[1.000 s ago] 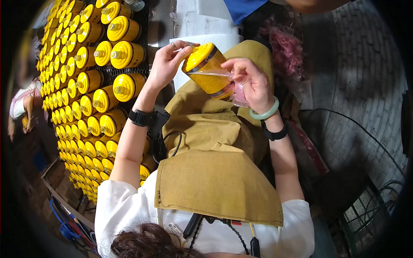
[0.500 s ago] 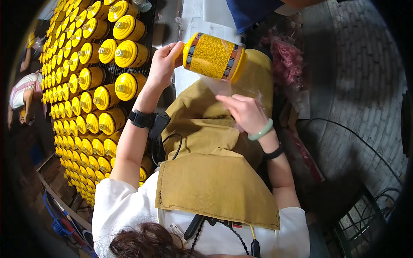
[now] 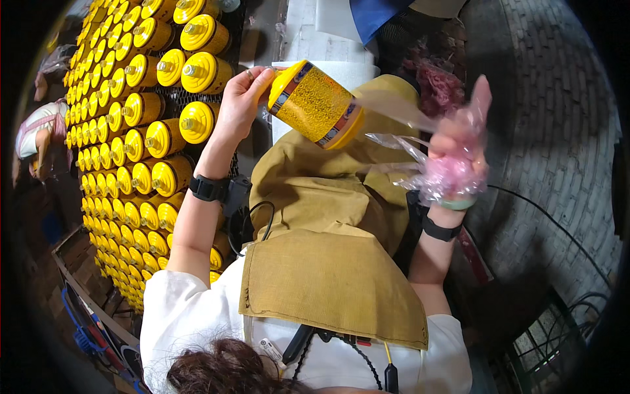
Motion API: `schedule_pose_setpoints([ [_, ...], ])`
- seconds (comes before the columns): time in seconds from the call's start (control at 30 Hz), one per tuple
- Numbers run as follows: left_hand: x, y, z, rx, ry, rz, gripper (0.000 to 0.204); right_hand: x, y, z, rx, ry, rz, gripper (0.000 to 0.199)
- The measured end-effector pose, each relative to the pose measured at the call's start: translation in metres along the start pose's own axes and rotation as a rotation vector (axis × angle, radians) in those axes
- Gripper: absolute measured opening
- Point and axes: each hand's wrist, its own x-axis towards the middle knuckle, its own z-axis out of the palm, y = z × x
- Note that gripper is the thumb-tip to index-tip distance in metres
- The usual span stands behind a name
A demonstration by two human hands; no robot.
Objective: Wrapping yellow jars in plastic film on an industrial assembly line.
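My left hand (image 3: 244, 98) grips a yellow patterned canister (image 3: 316, 104) by its narrow capped end. The canister lies tilted above my lap, with dark decorated bands near both ends. Off to its right, my right hand (image 3: 458, 148) is wrapped up in thin clear plastic film (image 3: 420, 167). Loose strips of the film trail toward the canister; whether they still touch it I cannot tell. Under both lies the tan apron (image 3: 328, 190) over my legs.
Rows of similar yellow canisters (image 3: 199, 121) with metal studs stand at the left. A pile of pinkish crumpled film (image 3: 441, 88) sits beyond my knees. A black cable (image 3: 545, 213) crosses the floor at right. Another person (image 3: 42, 134) is at far left.
My right hand has swung right and away from the canister, drawing the clear film with it. The canister has tilted, its far end dropping toward my lap.
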Motion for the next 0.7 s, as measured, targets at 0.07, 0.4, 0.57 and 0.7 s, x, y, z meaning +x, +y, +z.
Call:
schedule_pose_setpoints([
  [0.07,-0.003,0.001,0.002,-0.021,0.054,0.031,0.030,-0.006,-0.002,0.014,0.130,-0.033,0.081,0.071],
  [0.4,0.001,-0.022,-0.013,-0.081,0.156,-0.052,0.029,-0.029,-0.015,0.012,0.065,0.005,-0.070,0.044],
  [0.57,-0.003,-0.023,-0.011,-0.090,0.192,-0.078,0.028,-0.027,-0.055,-0.018,-0.114,0.254,-0.360,0.014],
  [0.7,-0.004,-0.027,-0.018,-0.083,0.157,-0.098,0.028,-0.045,-0.104,-0.063,-0.491,0.352,-0.473,0.020],
])
